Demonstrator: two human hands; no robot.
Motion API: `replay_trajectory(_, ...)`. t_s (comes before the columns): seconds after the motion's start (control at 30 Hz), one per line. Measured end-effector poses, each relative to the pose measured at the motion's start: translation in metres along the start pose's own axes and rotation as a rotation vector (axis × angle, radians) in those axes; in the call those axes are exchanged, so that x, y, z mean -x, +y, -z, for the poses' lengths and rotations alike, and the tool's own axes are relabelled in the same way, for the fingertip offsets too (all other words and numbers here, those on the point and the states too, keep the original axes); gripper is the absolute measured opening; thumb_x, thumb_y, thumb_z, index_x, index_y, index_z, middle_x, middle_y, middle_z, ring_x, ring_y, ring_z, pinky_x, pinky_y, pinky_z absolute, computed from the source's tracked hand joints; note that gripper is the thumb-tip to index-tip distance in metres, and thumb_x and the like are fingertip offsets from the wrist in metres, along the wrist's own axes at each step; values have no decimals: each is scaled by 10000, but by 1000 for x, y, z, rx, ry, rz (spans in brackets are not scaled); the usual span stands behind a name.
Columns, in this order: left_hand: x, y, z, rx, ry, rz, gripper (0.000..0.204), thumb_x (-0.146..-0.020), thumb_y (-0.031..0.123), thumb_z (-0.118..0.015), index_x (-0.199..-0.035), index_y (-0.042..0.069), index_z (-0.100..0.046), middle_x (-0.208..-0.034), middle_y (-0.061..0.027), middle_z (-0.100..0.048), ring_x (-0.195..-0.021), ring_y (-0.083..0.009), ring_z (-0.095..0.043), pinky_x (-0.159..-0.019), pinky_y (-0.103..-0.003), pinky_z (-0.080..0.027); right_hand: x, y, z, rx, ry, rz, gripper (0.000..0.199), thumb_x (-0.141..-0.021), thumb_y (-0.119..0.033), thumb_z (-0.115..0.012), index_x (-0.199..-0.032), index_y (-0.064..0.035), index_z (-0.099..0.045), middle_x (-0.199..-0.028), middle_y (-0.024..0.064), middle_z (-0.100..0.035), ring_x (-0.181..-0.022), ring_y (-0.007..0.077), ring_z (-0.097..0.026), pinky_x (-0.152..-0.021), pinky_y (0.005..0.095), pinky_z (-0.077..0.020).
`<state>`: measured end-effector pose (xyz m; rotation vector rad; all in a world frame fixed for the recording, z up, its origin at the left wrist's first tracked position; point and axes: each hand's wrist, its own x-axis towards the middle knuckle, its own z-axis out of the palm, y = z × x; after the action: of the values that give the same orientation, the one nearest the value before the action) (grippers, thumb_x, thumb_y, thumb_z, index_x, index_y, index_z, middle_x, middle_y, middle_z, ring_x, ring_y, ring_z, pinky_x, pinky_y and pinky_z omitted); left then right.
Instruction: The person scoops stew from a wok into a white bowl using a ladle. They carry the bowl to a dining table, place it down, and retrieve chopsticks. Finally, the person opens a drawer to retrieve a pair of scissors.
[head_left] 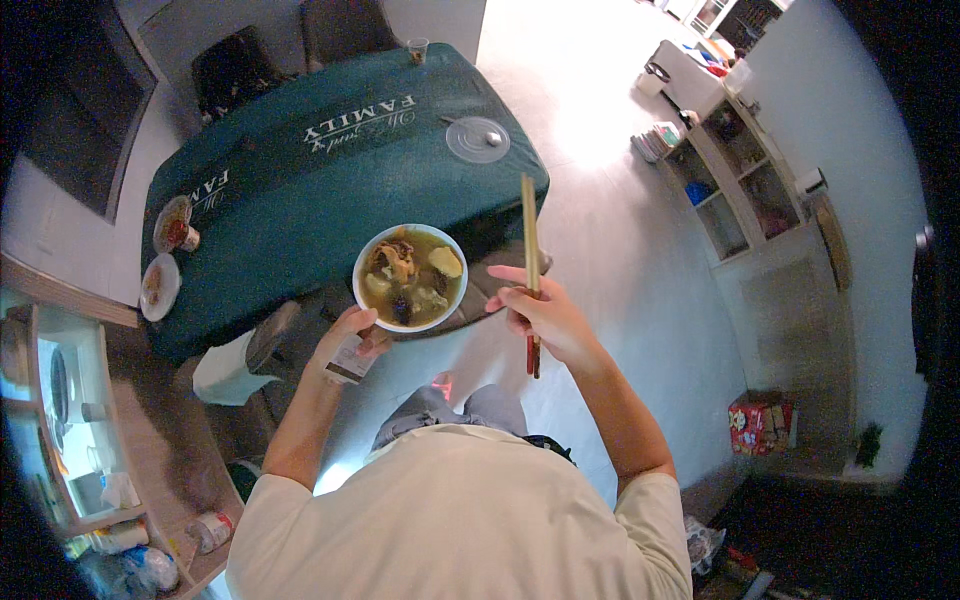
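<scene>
My left hand (pixel 352 342) is closed on the near left rim of a white bowl (pixel 462 295), thumb at the edge. Inside the bowl is a yellowish broth with pale chunks, a yellow piece and darker brown bits. A small white rectangular tag (pixel 346 360) with dark marks lies against this hand near the wrist. To the bowl's right, my right hand (pixel 535 308) grips a pair of light wooden chopsticks (pixel 530 215) with dark red ends. They stand nearly upright, apart from the bowl, and the index finger points towards the bowl.
Ahead is a table with a dark green cloth (pixel 370 160). It bears a clear round lid (pixel 478 139) with a spoon, a cup (pixel 417 50) and plates (pixel 160 286) at the left. Chairs (pixel 345 30) stand around it; shelves (pixel 730 170) line the right wall.
</scene>
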<state>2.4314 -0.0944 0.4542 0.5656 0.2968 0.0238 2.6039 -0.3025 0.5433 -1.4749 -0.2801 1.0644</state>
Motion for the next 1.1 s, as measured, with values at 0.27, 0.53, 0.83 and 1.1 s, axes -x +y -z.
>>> replay_trajectory(0.27,-116,-9,0,84,108,-76,309,-768,217,-596,-981,13,-503,-726,-37,-530,-464,-62,-414,-377,-188,-326,-123,-40,67,66,-307,-82,542,-853,-94,-478,-1332,-36,-233,-853,101,-590,-495,68,-419,-427,199,-343)
replay_trajectory(0.53,-202,-42,-1,127,247,-254,258,-793,198,-560,-971,19,-507,-636,13,-480,-429,-40,-343,-452,-193,-292,-224,-23,129,125,-406,-143,564,-862,-117,-509,-1337,-66,-210,-805,85,-610,-447,80,-442,-411,223,-343)
replay_trajectory(0.83,-265,-60,39,108,242,-290,205,-783,165,-589,-916,33,-506,-647,12,-477,-427,-44,-343,-428,-190,-296,-297,13,162,158,-420,-163,603,-852,-141,-543,-1337,-86,-189,-765,81,-600,-423,82,-436,-379,216,-351)
replay_trajectory(1.1,-301,-76,96,41,258,-229,313,-772,185,-613,-1001,33,-464,-645,17,-459,-419,-35,-349,-409,-182,-288,-349,54,172,213,-385,-145,602,-849,-94,-532,-1338,-51,-183,-687,48,-572,-418,75,-433,-366,214,-336)
